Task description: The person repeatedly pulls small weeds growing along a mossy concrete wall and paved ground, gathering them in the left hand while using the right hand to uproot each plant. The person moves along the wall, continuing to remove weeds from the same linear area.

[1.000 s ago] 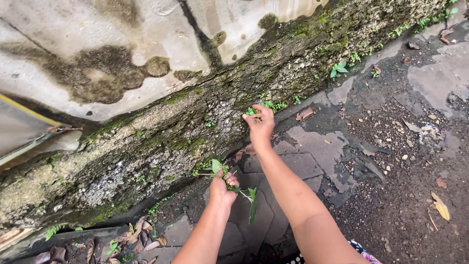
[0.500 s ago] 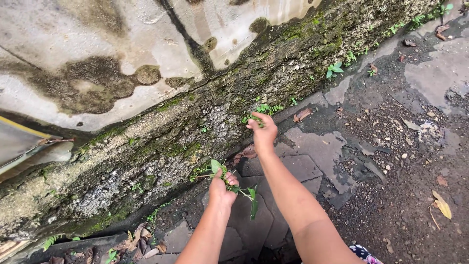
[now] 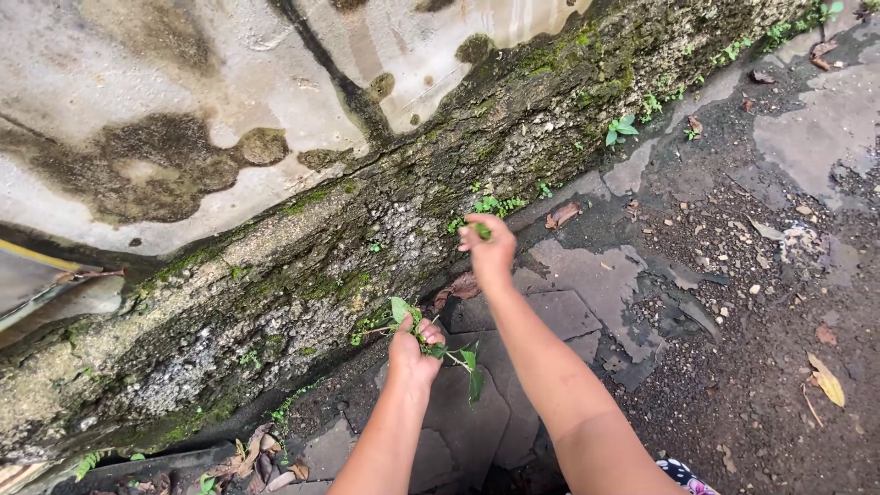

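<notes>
Gripping a bunch of weeds (image 3: 438, 341), the left hand (image 3: 412, 353) sits fisted near the mossy wall (image 3: 302, 266), forearm extended; the bunch's leafy stems trail rightward and down over wet flagstones (image 3: 568, 312). The right hand (image 3: 489, 246), arm stretched further, pinches a green sprig (image 3: 480, 229) at the rough, lichen-crusted wall base, fingers together. Gravel (image 3: 770, 367) lies at right.

Wet paved ground (image 3: 587, 275) (cracked slabs) under scattered dead leaves (image 3: 827, 379)
</notes>
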